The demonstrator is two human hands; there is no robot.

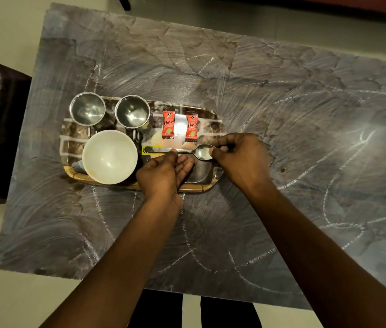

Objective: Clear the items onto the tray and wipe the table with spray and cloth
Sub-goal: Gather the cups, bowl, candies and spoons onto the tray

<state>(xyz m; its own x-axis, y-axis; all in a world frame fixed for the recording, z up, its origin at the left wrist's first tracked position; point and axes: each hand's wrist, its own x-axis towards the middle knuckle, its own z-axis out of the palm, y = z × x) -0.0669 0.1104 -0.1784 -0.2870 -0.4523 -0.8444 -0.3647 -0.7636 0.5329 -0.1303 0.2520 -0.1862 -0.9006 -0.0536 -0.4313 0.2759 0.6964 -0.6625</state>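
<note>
A patterned tray (201, 188) is set on the streaked marble-look table (282, 114). Two steel cups (87, 109) (132, 111) are stood upright at its far left, their bare shiny insides shown. A white bowl (109, 157) is placed just before them, its bare inside showing. Two red coffee sachets (168, 124) (191, 127) are laid side by side further right. A spoon (184, 151) is held over the tray and a yellow sachet (148, 150). Its bowl is pinched by the right hand (241, 157), and its handle is touched by the loosely extended left hand (161, 174).
</note>
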